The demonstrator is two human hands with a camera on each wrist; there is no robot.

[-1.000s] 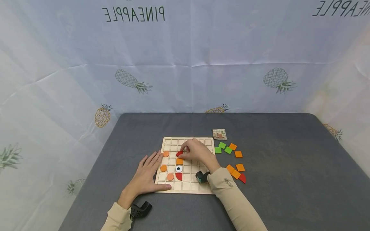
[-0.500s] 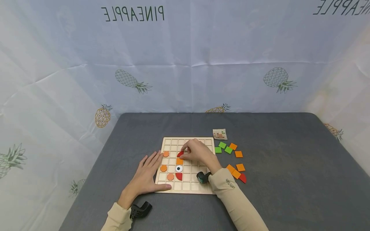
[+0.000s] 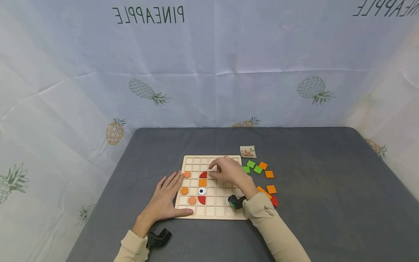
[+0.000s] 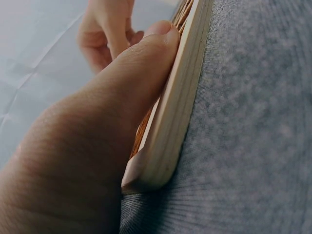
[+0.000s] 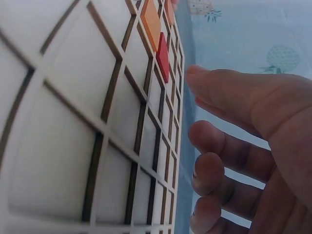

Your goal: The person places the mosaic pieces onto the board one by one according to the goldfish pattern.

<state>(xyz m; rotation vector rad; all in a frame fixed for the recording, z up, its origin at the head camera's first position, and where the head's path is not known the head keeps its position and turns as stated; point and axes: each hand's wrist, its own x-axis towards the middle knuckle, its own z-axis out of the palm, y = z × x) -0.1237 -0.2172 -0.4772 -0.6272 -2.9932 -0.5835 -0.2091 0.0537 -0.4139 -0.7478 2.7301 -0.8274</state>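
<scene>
A pale wooden grid board (image 3: 219, 211) lies on the dark table. My left hand (image 3: 166, 200) rests along its left edge with spread fingers, the thumb on the front rim; the left wrist view shows this thumb (image 4: 141, 63) up close. Over the board hovers my right hand (image 3: 230, 173), fingers loosely bent and holding nothing, just right of a red quarter-circle piece (image 3: 203, 175). Below that piece in the same column sit an orange square (image 3: 202, 182), a white eye disc (image 3: 199, 191) and another red quarter-circle (image 3: 201, 200). Several orange discs (image 3: 184, 190) lie further left on the board.
Right of the board lie loose green squares (image 3: 250, 164), orange squares (image 3: 269, 174) and a red quarter-circle (image 3: 274, 201). A small printed pattern card (image 3: 248, 151) is at the board's far right corner. A pineapple-print cloth (image 3: 209, 98) hangs behind the table.
My right hand has let go of the upper red quarter-circle, which stays in its cell above the orange square, and has drawn away to the right. The left hand keeps its place.
</scene>
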